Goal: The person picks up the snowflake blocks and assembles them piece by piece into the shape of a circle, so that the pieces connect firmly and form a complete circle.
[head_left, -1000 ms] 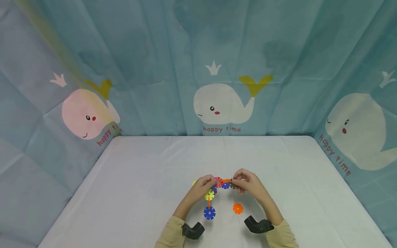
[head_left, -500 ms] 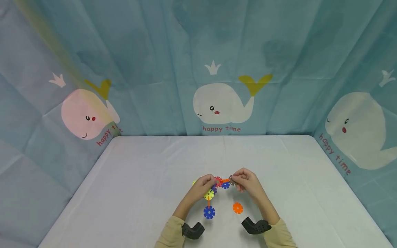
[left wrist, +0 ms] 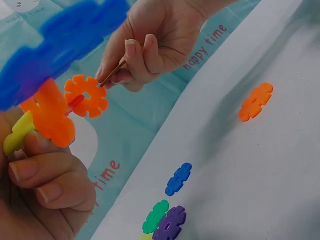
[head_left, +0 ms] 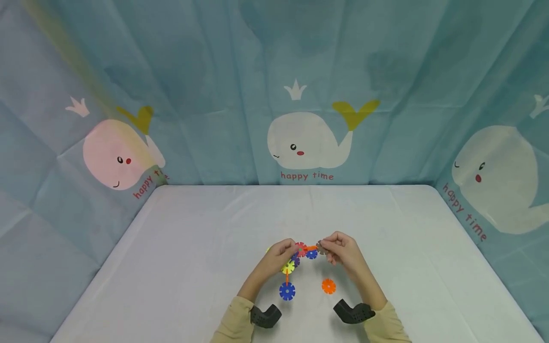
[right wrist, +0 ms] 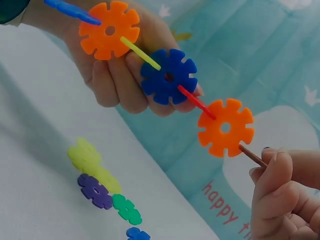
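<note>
My left hand (head_left: 274,259) holds a chain of slotted snowflake discs, joined edge to edge. In the right wrist view the chain runs through a blue disc (right wrist: 70,11), an orange disc (right wrist: 95,32), a yellow disc (right wrist: 141,53), another blue disc (right wrist: 155,82), a red disc (right wrist: 196,101) and an end orange disc (right wrist: 240,125). Between thumb and fingertips, my right hand (head_left: 345,250) pinches a brown disc (right wrist: 254,156). Its edge meets a slot of the end orange disc; how deep it sits I cannot tell. The left thumb is partly hidden by the discs.
On the white table (head_left: 206,228) lie loose discs: orange (head_left: 329,286), blue (left wrist: 178,179), green (left wrist: 155,216), purple (left wrist: 170,224) and yellow (right wrist: 84,155). A whale-print curtain (head_left: 206,95) stands behind the table. Black wrist cameras (head_left: 266,316) hang by both wrists.
The right hand has shifted slightly left and the brown disc shows more of its face. Its edge stays at the chain's end. The left hand has barely moved.
</note>
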